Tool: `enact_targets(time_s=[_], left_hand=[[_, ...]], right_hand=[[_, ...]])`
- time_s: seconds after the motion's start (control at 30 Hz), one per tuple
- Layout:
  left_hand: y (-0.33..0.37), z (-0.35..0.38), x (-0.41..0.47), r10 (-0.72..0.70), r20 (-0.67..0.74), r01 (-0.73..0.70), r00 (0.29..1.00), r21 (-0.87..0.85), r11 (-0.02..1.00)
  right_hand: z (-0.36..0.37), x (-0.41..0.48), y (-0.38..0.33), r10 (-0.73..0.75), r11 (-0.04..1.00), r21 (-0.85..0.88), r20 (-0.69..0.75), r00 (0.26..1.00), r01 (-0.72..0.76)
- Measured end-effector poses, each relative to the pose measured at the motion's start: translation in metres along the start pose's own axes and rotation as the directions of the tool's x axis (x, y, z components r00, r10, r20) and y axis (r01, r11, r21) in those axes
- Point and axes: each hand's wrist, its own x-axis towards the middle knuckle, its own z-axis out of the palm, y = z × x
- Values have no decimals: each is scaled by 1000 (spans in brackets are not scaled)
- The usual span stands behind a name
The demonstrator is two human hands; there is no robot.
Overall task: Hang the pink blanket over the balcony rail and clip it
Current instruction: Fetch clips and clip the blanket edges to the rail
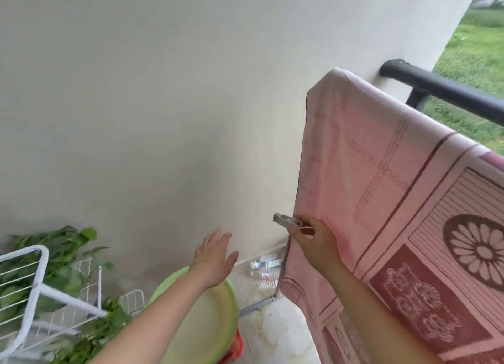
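This is the balcony of a home. A dark metal rail (447,91) runs out from a plain cream wall (163,91), with grass (477,58) beyond it. A pink blanket (368,159) hangs over the rail, and a white wire drying rack (41,284), leafy plants (62,243), a green plastic basin (207,320) and a few bottles (266,264) crowd the tiled floor (272,333).

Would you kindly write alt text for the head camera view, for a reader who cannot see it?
A pink blanket hangs over a black balcony rail, and the right hand holds a grey clothes peg at its left edge. The left hand is spread open above a green basin.
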Motion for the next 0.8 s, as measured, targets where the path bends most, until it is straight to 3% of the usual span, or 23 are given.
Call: enact_targets(time_s=[0.27,0.33,0.43,0.5,0.63,0.8], left_hand=[[61,-35,135,275,113,-223,955,-341,913],[92,-58,148,365,103,-263,925,-520,813],[134,-98,147,558,33,-304,829,-811,499],[154,-122,143,661,56,-268,748,-886,378],[167,-131,157,778,104,-176,619,-948,267],[158,-125,184,777,122,-37,617,-982,184]], right_hand=[[-5,24,-51,46,992,123,-211,976,-20],[-8,29,-82,4,991,131,-257,967,31],[-13,36,-131,-89,984,122,-293,952,129],[-14,42,-162,-169,976,83,-291,942,201],[-17,49,-214,-336,930,48,-296,894,365],[-23,46,-249,-418,901,-15,-301,857,434]])
